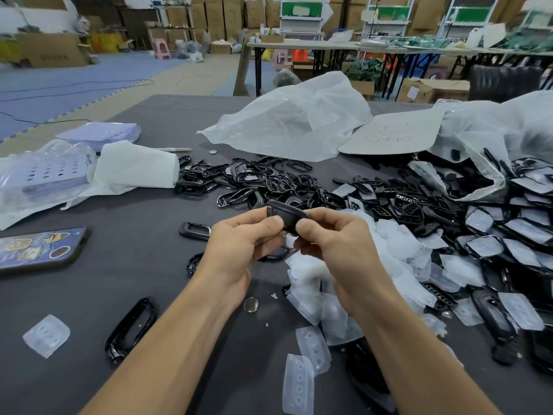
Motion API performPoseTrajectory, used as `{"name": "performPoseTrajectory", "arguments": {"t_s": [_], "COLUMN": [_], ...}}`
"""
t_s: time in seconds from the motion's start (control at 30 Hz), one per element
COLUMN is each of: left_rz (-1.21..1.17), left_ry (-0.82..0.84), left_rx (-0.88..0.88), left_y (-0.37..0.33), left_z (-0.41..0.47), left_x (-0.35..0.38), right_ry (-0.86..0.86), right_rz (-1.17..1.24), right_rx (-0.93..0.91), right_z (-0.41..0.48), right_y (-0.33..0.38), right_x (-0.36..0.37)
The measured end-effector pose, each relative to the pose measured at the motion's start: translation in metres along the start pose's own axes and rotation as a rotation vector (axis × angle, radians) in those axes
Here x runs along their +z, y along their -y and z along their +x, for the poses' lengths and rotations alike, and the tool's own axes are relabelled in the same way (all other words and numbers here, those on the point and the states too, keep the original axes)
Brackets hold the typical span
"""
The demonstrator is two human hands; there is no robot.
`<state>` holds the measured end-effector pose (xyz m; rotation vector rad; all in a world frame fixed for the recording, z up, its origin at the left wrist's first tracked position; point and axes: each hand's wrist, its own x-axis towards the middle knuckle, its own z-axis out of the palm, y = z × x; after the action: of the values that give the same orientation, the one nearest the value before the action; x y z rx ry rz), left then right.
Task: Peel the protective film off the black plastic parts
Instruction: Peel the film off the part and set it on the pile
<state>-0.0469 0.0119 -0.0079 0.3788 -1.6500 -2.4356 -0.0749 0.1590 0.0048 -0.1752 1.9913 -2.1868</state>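
Both hands hold one black plastic part point(286, 213) above the middle of the dark table point(134, 265). My left hand point(248, 238) grips its left end between thumb and curled fingers. My right hand point(332, 238) pinches its right side, thumb tip on the part's face. A heap of peeled translucent film pieces point(389, 244) lies under and right of my right hand. Black parts still covered with film point(520, 235) are piled at the right. Bare black frames point(260, 181) are heaped behind my hands.
A phone point(36, 250) lies at the left edge. Single black frames point(131, 327) and loose film pieces point(46, 335) sit near my forearms, with a coin cell point(250, 304) between them. Plastic bags point(293, 121), white wrapped packs point(134, 169) and a cardboard sheet point(395, 133) stand farther back.
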Motion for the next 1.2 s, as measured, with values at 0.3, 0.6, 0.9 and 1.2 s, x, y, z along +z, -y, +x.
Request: {"name": "performPoseTrajectory", "arguments": {"t_s": [0.3,0.6,0.9,1.2], "left_rz": [-0.058,-0.025,-0.015,0.105], "left_ry": [0.085,0.066,0.027,-0.042], "left_rx": [-0.121,-0.054,-0.055,-0.018], "left_y": [-0.003,0.000,-0.004,0.006], "left_z": [0.003,0.001,0.001,0.003], "left_x": [-0.006,-0.004,-0.003,0.000], "right_ry": [0.057,0.041,-0.098,-0.135], "right_rz": [0.243,0.183,-0.296,-0.526], "right_rx": [0.185,0.139,-0.487,-0.498], "right_z": [0.003,0.005,0.004,0.005], "right_y": [-0.001,-0.003,-0.007,-0.012], "right_x": [-0.004,-0.005,-0.011,-0.015]}}
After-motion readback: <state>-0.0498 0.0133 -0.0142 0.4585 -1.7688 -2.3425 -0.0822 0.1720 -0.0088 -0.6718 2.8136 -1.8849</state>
